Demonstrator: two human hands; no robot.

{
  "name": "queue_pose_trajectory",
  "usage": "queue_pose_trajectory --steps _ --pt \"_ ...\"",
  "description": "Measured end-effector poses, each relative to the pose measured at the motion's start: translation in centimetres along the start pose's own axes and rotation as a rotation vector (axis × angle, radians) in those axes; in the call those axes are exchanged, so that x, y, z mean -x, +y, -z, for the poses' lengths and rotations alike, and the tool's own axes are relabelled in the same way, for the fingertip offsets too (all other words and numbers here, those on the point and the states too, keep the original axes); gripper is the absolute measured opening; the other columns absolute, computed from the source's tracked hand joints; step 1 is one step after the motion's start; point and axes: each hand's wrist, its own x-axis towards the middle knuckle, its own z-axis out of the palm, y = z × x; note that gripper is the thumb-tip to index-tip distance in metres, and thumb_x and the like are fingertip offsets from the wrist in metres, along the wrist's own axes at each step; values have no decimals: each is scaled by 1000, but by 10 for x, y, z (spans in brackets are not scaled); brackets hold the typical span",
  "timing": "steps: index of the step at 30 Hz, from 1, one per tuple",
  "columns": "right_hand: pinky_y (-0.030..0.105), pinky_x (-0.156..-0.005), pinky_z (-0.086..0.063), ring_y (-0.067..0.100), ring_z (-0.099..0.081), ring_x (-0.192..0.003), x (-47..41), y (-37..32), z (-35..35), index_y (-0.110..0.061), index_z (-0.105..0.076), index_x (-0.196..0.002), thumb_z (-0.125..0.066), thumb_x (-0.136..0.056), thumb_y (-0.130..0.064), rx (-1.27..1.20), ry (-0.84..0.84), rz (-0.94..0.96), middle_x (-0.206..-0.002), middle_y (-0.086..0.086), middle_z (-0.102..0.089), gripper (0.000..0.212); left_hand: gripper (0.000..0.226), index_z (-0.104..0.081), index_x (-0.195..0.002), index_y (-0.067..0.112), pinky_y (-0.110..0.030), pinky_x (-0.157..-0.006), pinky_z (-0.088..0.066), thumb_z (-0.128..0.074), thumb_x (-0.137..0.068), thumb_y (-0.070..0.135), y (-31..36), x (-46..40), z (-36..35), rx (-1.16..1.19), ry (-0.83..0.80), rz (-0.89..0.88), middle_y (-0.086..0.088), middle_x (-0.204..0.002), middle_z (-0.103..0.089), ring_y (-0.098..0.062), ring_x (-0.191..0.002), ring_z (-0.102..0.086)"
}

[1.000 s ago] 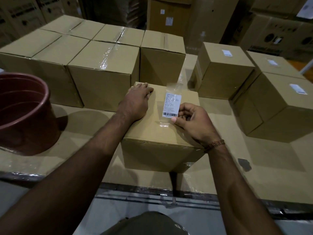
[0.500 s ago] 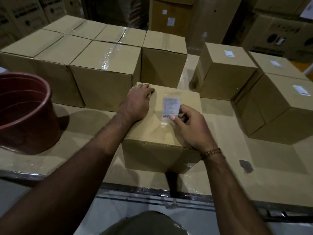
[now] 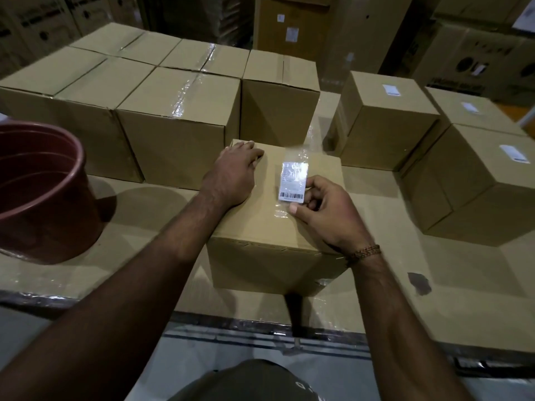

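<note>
Cardboard box (image 3: 260, 224): brown, closed, standing on the worktop's near edge in front of the person; this is the landmark for all that follows
Barcode label (image 3: 293, 183): white, upright on the box's top face, right of the top's middle; barcode at its near end; glare hides the print above
Clear tape (image 3: 295, 156): a glossy strip running over the label toward the far edge of the box's top and past the label's near end
Left hand (image 3: 231, 175): palm down on the box's top, at its far left corner; fingers loosely bent, resting on the cardboard and gripping nothing
Right hand (image 3: 324, 215): on the box's top, right of the label; fingers curled against the label's right edge, thumb tip on the tape just below the barcode, pinching the label
Bead bracelet (image 3: 363, 251): on the right wrist, above the box's near right edge
Bucket (image 3: 43, 183): reddish-brown plastic, well left of the box, mouth open
Taped cartons (image 3: 173, 125): a row just behind the box and to its left
Labelled cartons (image 3: 385, 120): right of the box, each with a white label on top
Worktop (image 3: 390, 299): cardboard-covered, beneath the box
</note>
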Motion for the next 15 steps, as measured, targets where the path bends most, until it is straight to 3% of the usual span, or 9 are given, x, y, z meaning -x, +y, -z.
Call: queue_pose_trajectory --steps 7,15 --pt "39 -81 -60 5 -65 -75 -3 7 -1 -26 -68 -124 -85 -87 -22 -32 -17 -8 -97 -7 -80 41 40 -57 -146 22 -49 -127 -23 -39 -110 21 0 0 1 1 2 -6 -7 -159 -47 -25 -149 -38" --pt "35 -77 -55 4 -61 -69 -3 8 2 -22 -69 -120 -85 -87 -16 -95 -38 -21 -97 1 -81 37 40 -58 -146 21 -48 -126 -24 -40 -109 21 3 2 3 2 0 0 -7 -159 -47 -26 -149 -39"
